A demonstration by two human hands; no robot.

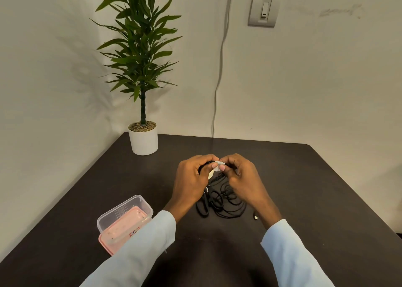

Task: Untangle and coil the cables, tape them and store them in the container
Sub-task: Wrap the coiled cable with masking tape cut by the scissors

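Note:
Over the middle of the dark table, my left hand and my right hand meet, fingers pinched together. Between the fingertips is a strip of white tape around a black cable bundle; a pale roll of tape peeks out under my left thumb. Beneath the hands lies a loose heap of black cables on the table, and one plug end sticks out to the right. A clear plastic container sits at the front left on its pink lid, partly hidden by my left sleeve.
A potted plant in a white pot stands at the table's far left corner against the wall. A grey cord hangs down the wall behind the table, and a wall switch is above right.

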